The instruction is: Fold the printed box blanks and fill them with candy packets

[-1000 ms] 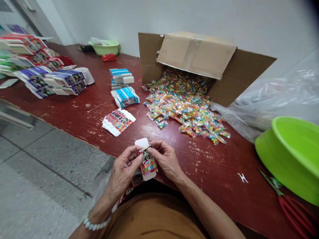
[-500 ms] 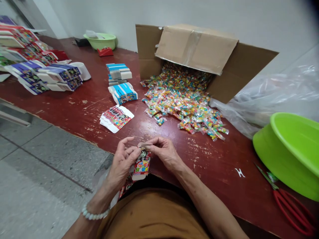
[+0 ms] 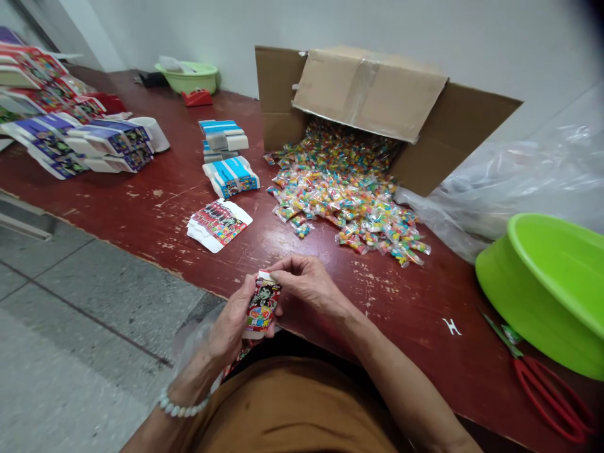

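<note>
My left hand grips a small red printed carton from the side and below, at the near edge of the red table. My right hand pinches the carton's top flap, which lies folded down. A short stack of flat red cartons lies on the table just beyond my hands. Further back, a heap of colourful candy packets spills from a tipped cardboard box.
Blue cartons are stacked mid-table, and more blue and red cartons at the far left. A green basin and red scissors sit at the right, beside clear plastic sheeting. Another green basin stands far back.
The carton's white top flap stood open a second ago; it is now folded shut under my right fingers. My left hand shifted from the flap to wrap around the carton's body.
</note>
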A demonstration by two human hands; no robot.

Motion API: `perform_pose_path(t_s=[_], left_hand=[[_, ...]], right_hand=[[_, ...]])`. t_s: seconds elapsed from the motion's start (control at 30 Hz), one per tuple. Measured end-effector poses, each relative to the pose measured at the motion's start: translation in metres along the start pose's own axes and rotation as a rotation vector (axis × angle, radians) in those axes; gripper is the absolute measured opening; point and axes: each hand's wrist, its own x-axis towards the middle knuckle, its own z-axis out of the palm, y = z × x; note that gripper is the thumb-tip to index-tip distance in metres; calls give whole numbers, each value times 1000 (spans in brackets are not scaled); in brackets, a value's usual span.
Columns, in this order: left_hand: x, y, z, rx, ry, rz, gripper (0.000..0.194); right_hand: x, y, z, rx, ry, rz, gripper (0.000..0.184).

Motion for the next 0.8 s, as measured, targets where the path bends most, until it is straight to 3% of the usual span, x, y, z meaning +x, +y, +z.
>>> perform_pose_path(t_s=[0.17, 0.3, 0.4, 0.53, 0.6, 0.67, 0.73, 0.8], left_hand=[[0, -2, -3, 2, 11, 4, 73], [1, 0, 1, -97, 12, -10, 78], [3, 1, 5, -150, 8, -19, 76], [-4, -1, 9, -282, 18, -7, 60], [-13, -6, 10, -360, -1, -44, 57], [-24, -15, 8, -387, -32, -142, 56], [-33, -25, -1, -369, -61, -233, 51], [-39, -33, -21, -313, -70, -242, 42]], right_hand=[[-1, 1, -5, -291, 28, -183, 15], [-6, -2, -10, -293, -220, -287, 21], [0, 2, -16, -372, -258, -340, 22], [35, 9, -39, -602, -95, -409, 19], [59, 9, -54, -835, 193, -457, 14], [77, 9, -67, -1089, 376, -390, 30], [87, 13, -73, -1265, 438, -310, 41], [88, 18, -75, -1326, 434, -283, 31]])
